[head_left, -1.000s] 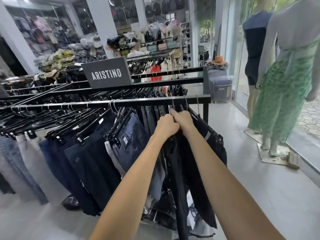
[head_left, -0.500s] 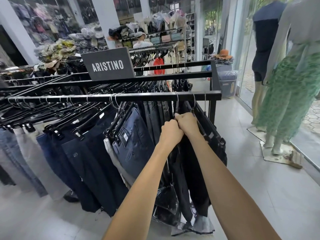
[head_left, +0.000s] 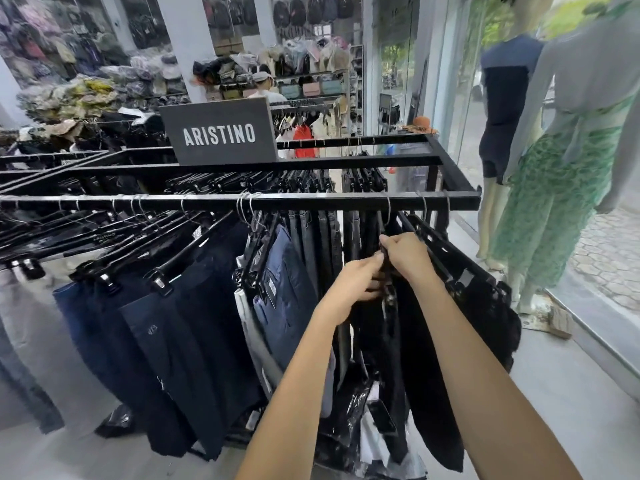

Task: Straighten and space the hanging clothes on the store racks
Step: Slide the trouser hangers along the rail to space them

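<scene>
We see both hands meet under the rail (head_left: 207, 201), near its right end. The left hand (head_left: 356, 282) and right hand (head_left: 408, 254) curl their fingers round one black hanger (head_left: 385, 268). Its trousers (head_left: 388, 348) hang directly below.

Cropped and covered
Right of the sign (head_left: 221, 135), a blurred mannequin (head_left: 561, 168) loses its head to the top edge; below, the left hand (head_left: 356, 282) and right hand (head_left: 407, 254) cover most of a hanger (head_left: 385, 263).

Daylight fills a clothing shop through its glass front (head_left: 462, 91).
Two dressed mannequins (head_left: 561, 174) stand beside it on a pale grey floor (head_left: 571, 393); hexagonal paving (head_left: 611, 261) shows outside. Behind, a white pillar (head_left: 187, 46), shelves of handbags (head_left: 311, 89) and wall-hung backpacks (head_left: 311, 10) crowd the rear.
</scene>
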